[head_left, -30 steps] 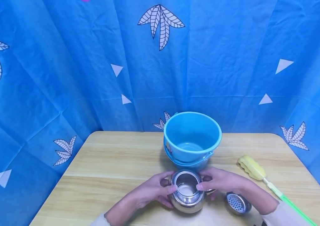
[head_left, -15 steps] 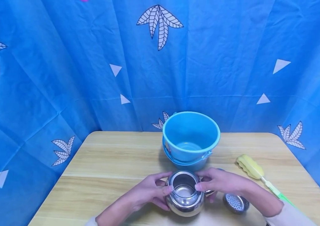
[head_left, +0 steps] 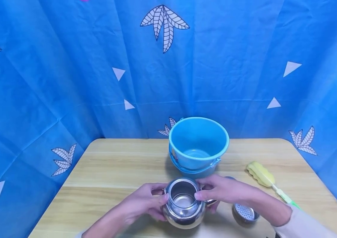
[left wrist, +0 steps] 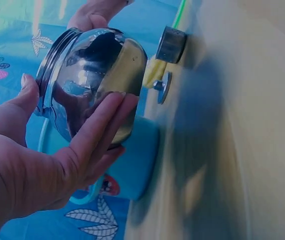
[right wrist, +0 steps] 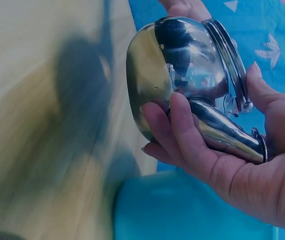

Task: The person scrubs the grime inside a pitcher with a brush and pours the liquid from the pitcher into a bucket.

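Observation:
A shiny stainless steel teapot [head_left: 186, 216], its lid off and its wide mouth facing up and toward the head camera, is held between both hands just above the table. My left hand [head_left: 149, 201] grips its left side, thumb at the neck and fingers along the body. On the other side my right hand [head_left: 225, 189] holds it around the spout [right wrist: 222, 127], with the thumb near the rim. Some fingers are hidden behind the pot in the head view. A round steel strainer [head_left: 246, 213] with a perforated face lies below the right forearm.
Behind the pot stands a light blue bucket [head_left: 196, 164], its handle lowered. To the right lies a yellow sponge brush [head_left: 260, 174] with a green handle. The left wrist view shows a small knobbed lid [left wrist: 165, 89] on the table. A blue patterned curtain [head_left: 231, 66] surrounds the table.
Both hands have carried the teapot a little to the left, away from the strainer. The grip looks the same, and the bucket and brush stay in place as the view shifts slightly.

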`<state>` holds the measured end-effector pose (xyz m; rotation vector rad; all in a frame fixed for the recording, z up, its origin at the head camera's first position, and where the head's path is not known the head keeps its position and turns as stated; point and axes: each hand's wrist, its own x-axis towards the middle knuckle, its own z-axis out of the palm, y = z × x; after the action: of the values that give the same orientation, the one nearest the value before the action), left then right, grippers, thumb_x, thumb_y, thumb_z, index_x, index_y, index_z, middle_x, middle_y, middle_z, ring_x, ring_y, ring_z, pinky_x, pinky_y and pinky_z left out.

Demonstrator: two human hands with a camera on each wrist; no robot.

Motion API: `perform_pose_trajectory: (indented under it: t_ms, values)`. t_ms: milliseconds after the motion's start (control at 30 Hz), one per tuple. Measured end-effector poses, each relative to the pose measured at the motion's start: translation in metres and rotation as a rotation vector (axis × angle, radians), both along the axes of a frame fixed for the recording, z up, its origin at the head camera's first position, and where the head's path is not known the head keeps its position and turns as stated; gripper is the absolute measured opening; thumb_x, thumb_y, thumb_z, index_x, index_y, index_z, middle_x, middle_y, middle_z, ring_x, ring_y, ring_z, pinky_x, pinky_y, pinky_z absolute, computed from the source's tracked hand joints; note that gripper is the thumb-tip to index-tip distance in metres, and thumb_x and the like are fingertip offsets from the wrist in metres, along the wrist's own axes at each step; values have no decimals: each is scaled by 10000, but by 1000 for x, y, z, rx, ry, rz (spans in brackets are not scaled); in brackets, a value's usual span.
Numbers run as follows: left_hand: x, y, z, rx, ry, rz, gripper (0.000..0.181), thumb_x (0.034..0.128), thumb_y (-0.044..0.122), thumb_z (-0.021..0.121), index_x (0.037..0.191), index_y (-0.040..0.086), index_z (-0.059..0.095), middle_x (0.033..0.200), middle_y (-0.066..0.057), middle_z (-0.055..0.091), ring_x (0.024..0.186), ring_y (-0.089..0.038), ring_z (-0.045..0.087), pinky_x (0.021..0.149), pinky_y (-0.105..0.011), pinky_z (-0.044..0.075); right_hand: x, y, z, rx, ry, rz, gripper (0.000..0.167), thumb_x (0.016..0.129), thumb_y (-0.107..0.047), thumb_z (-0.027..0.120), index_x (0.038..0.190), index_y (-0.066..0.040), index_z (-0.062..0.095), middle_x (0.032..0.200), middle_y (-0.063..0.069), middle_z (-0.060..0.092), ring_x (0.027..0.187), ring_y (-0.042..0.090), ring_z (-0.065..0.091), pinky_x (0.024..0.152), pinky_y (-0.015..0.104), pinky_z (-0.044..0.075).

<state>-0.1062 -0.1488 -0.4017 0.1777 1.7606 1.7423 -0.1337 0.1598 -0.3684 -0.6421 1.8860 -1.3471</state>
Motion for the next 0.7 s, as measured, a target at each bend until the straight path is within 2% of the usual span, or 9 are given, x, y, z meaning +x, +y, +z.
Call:
perform_pose_trajectory:
  t_ms: [133, 300, 500, 600, 700]
  values:
    - [2, -10, 8, 3, 11, 1, 766, 963, 239, 741, 1549, -84, 369, 1457, -259, 529, 847, -282, 759, 781, -436, 658, 0, -11, 9, 14, 6, 3, 445, 1014, -340, 660, 1322, -24, 608, 1151, 135, 709, 872, 294, 733, 715, 442, 648]
    - [3, -21, 22, 1, 21, -27, 777, 979, 287, 721, 1541, -109, 358, 1453, -289, 509, 867, -283, 760, 786, -454, 655, 0, -21, 18, -1, -3, 24, 402, 1030, -309, 638, 1271, 12, 614, 1088, 108, 714, 839, 271, 727, 713, 442, 650]
    - [0, -33, 41, -34, 78, -73, 878, 956, 450, 720, 1533, -112, 369, 1276, -236, 663, 846, -289, 769, 788, -485, 649, 1, -31, 30, 13, 5, 28, 395, 1038, -307, 624, 1286, 0, 641, 1054, 100, 741, 829, 269, 742, 709, 417, 653]
    - [-2, -41, 50, -54, 96, -81, 902, 958, 486, 704, 1534, -116, 360, 1176, -200, 724, 831, -295, 775, 788, -488, 649, -1, -38, 39, 23, 7, 33, 413, 1038, -330, 622, 1281, 3, 652, 1057, 96, 752, 851, 264, 756, 724, 412, 656]
    - [-4, -48, 58, -69, 106, -78, 902, 970, 489, 684, 1538, -124, 342, 1147, -190, 740, 830, -300, 781, 784, -488, 648, -4, -45, 47, 39, 8, 34, 433, 1037, -351, 621, 1281, 5, 654, 1079, 88, 753, 863, 265, 769, 738, 402, 658]
